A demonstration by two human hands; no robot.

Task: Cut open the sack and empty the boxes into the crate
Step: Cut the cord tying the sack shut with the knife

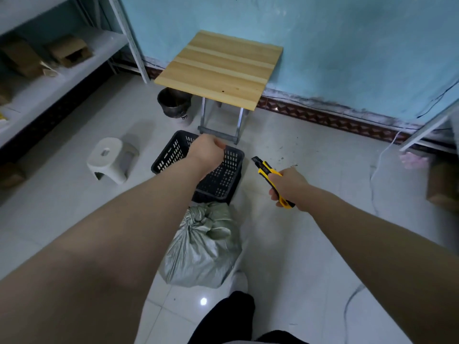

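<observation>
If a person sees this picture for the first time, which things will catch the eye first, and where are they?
The right hand holds a yellow and black knife, right of centre above the floor. The left hand is closed into a fist over the far rim of the black crate in the middle. A tied grey sack stands just in front of the crate, and a wooden table stands behind, by the blue wall.

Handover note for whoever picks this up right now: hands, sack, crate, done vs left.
Left hand: closed in a fist above the black crate; whether it grips the rim is unclear.
Right hand: holding the yellow utility knife, tip pointing away, clear of the sack.
Sack: on the floor just in front of the crate, top still knotted, uncut.
Crate: no boxes visible in it.
Done: knife in hand.
Left: cut the sack, empty the boxes into the crate.
</observation>
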